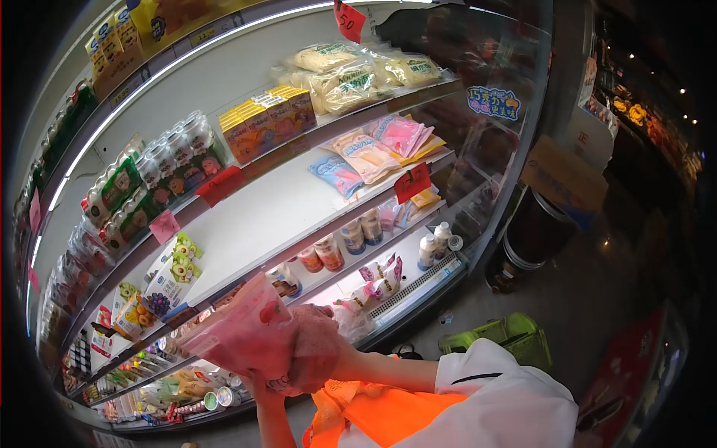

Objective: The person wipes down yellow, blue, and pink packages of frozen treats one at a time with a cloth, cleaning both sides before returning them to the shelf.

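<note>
A pink plastic pouch (237,328) with a red fruit print is held up in front of the chilled shelves. My right hand (317,336) grips its right side, with the arm in a white sleeve reaching in from the right. Lower down, my left hand (278,379) is closed around the bottom of the pouch; its fingers are partly hidden and blurred. Similar flat pouches in pink (397,133), peach (364,154) and blue (336,173) lie on the middle shelf beyond my hands.
The open display fridge holds bagged noodles (347,78), yellow boxes (269,123), shrink-wrapped bottles (179,153), fruit-printed cartons (173,276) and cups (327,252). A red price tag (413,183) hangs from a shelf edge. On the floor sits a green bag (500,340); a dark bin-like container (538,228) stands right.
</note>
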`<move>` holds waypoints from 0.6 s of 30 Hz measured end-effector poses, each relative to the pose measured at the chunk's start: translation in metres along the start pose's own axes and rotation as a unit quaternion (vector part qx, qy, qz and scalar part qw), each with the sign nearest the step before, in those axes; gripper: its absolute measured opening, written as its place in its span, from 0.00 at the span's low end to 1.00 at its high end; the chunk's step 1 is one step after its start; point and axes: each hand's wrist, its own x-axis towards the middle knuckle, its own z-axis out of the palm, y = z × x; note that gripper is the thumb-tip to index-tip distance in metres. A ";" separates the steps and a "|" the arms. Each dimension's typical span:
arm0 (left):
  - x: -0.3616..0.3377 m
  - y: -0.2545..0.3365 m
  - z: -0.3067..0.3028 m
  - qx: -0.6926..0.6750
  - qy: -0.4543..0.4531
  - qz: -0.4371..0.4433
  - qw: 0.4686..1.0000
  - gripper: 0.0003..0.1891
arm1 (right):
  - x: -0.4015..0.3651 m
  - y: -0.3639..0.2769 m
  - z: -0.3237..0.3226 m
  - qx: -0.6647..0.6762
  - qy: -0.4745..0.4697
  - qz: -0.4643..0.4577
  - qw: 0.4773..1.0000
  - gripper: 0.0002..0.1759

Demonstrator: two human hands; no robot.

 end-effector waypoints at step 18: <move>-0.002 -0.016 0.056 0.486 -0.210 0.014 0.848 0.08 | 0.042 0.040 -0.051 0.647 0.311 0.352 0.600 0.10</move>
